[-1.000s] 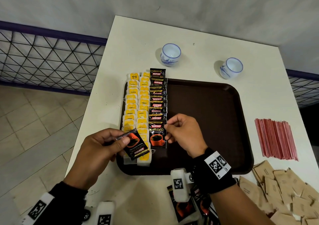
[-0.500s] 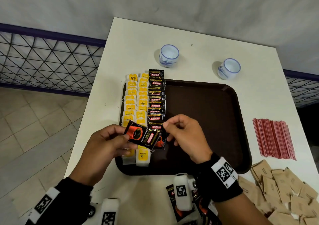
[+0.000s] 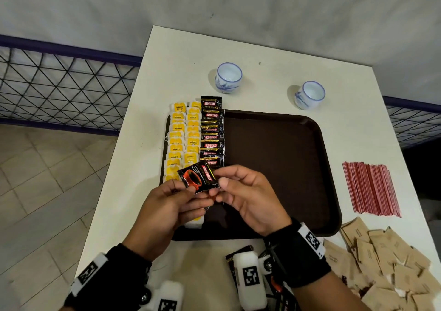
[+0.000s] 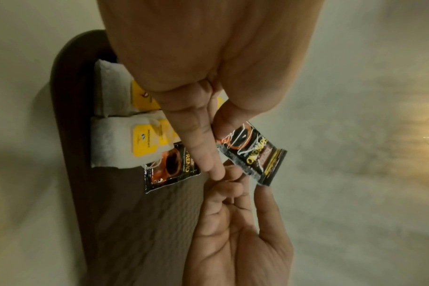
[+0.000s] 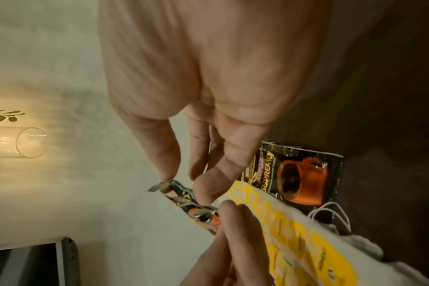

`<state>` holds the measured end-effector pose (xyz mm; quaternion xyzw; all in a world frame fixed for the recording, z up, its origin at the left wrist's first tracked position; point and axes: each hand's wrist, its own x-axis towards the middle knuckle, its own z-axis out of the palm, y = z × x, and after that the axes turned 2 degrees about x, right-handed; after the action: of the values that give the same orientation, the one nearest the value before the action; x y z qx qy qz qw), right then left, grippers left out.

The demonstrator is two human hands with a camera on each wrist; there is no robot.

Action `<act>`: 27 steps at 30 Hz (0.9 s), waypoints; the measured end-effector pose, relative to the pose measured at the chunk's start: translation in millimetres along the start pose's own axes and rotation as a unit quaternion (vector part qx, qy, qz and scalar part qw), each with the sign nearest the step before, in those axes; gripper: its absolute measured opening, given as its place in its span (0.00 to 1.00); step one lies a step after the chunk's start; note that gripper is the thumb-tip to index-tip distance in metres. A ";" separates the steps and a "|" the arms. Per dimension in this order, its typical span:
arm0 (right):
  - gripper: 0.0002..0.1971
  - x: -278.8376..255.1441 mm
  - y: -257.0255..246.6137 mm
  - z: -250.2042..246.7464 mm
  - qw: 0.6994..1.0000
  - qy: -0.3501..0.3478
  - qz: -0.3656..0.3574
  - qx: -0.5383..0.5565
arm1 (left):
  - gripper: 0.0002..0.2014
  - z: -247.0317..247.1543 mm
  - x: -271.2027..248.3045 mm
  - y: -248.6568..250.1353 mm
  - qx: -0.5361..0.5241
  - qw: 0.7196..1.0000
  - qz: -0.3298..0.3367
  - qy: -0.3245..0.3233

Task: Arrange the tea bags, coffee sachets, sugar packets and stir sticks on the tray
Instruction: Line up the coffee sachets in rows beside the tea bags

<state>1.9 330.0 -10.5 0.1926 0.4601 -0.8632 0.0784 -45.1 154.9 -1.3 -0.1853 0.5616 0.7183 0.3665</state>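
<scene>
A black coffee sachet (image 3: 199, 178) (image 4: 255, 154) (image 5: 191, 205) is held tilted above the near left part of the brown tray (image 3: 274, 167). My left hand (image 3: 188, 190) pinches its left end and my right hand (image 3: 218, 179) pinches its right end. Two columns of yellow tea bags (image 3: 181, 143) and one overlapping column of coffee sachets (image 3: 212, 131) lie along the tray's left side. The nearest laid sachet (image 4: 170, 168) (image 5: 299, 178) sits just under my hands. Red stir sticks (image 3: 370, 189) and brown sugar packets (image 3: 381, 263) lie on the table to the right.
Two small blue-and-white cups (image 3: 229, 78) (image 3: 309, 94) stand behind the tray. Loose coffee sachets (image 3: 235, 261) lie at the near table edge under my right wrist. The table's left edge drops to a tiled floor beside a black mesh railing (image 3: 59, 84).
My left hand carried the sachet up and right and turned it. My right hand left the laid sachet on the tray and took the held sachet's other end.
</scene>
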 end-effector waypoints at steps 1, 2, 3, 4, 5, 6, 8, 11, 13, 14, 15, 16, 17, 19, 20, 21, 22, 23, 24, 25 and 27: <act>0.12 -0.3 0.8 1.6 1.000 -0.001 -0.007 0.003 | 0.06 0.7 -0.6 0.0 0.000 1.000 -0.002 0.000; 0.14 -0.6 2.0 3.2 1.000 0.001 -0.015 0.004 | 0.07 1.0 -0.8 -0.2 0.000 1.000 -0.003 0.001; 0.16 -0.6 4.4 4.1 1.000 0.008 -0.025 -0.004 | 0.08 1.5 -1.5 0.2 0.003 1.000 -0.002 0.000; 0.16 -0.4 6.2 6.2 0.999 0.021 -0.040 -0.020 | 0.08 1.9 -2.1 0.0 0.011 1.000 0.001 -0.002; 0.12 0.5 7.8 7.0 0.996 0.042 -0.059 -0.044 | 0.08 2.0 -2.4 0.0 0.025 1.000 0.005 -0.004; 0.06 1.6 8.2 8.4 0.993 0.063 -0.076 -0.065 | 0.07 1.2 -2.9 -0.3 0.046 0.999 0.008 -0.008; 0.05 4.4 6.6 5.7 0.983 0.109 -0.102 -0.107 | 0.05 -2.9 -4.8 -1.4 0.107 0.994 0.011 -0.028; 0.03 7.2 -5.7 -10.3 0.961 0.161 -0.124 -0.188 | 0.05 -14.4 -8.9 -4.6 0.211 0.975 0.011 -0.074; 0.06 6.6 -11.9 -24.6 0.940 0.176 -0.108 -0.271 | 0.05 -23.4 -11.7 -7.3 0.253 0.963 0.014 -0.090; 0.08 5.8 -13.4 -30.1 0.931 0.175 -0.090 -0.309 | 0.05 -27.4 -12.6 -8.8 0.265 0.960 0.012 -0.093; 0.10 4.8 -13.0 -34.5 0.924 0.167 -0.069 -0.338 | 0.05 -31.0 -13.6 -10.3 0.271 0.958 0.007 -0.093; 0.12 3.9 -11.2 -37.0 0.918 0.155 -0.049 -0.361 | 0.05 -33.9 -14.5 -11.9 0.274 0.957 0.002 -0.093; 0.13 3.2 -8.2 -38.1 0.913 0.144 -0.033 -0.381 | 0.05 -35.9 -15.3 -13.3 0.277 0.957 -0.003 -0.092; 0.12 3.2 -0.2 -38.0 0.904 0.134 -0.014 -0.405 | 0.05 -37.7 -16.9 -15.4 0.286 0.954 -0.011 -0.092; 0.10 3.9 3.6 -37.4 0.903 0.131 -0.006 -0.410 | 0.05 -38.4 -17.5 -16.2 0.289 0.953 -0.013 -0.093; 0.08 4.4 6.5 -36.5 0.903 0.128 -0.001 -0.411 | 0.05 -38.7 -18.0 -16.5 0.291 0.952 -0.015 -0.096; 0.07 5.1 9.0 -35.6 0.903 0.126 0.002 -0.410 | 0.05 -39.1 -18.3 -16.6 0.294 0.951 -0.015 -0.099; 0.07 5.7 11.0 -34.6 0.905 0.124 0.006 -0.407 | 0.05 -39.9 -18.4 -16.3 0.298 0.949 -0.015 -0.101; 0.07 6.2 12.2 -33.3 0.906 0.122 0.010 -0.404 | 0.06 -40.6 -18.2 -15.9 0.303 0.947 -0.014 -0.103; 0.07 6.9 13.3 -32.0 0.908 0.121 0.013 -0.400 | 0.06 -41.2 -18.1 -15.1 0.307 0.946 -0.012 -0.105; 0.07 8.0 14.8 -29.0 0.913 0.123 0.018 -0.390 | 0.06 -41.7 -17.7 -13.7 0.314 0.944 -0.008 -0.105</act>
<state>6.7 345.9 -39.6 0.2594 0.7623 -0.5835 0.1055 -29.3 111.3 -11.0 0.0106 0.7154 0.5179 0.4689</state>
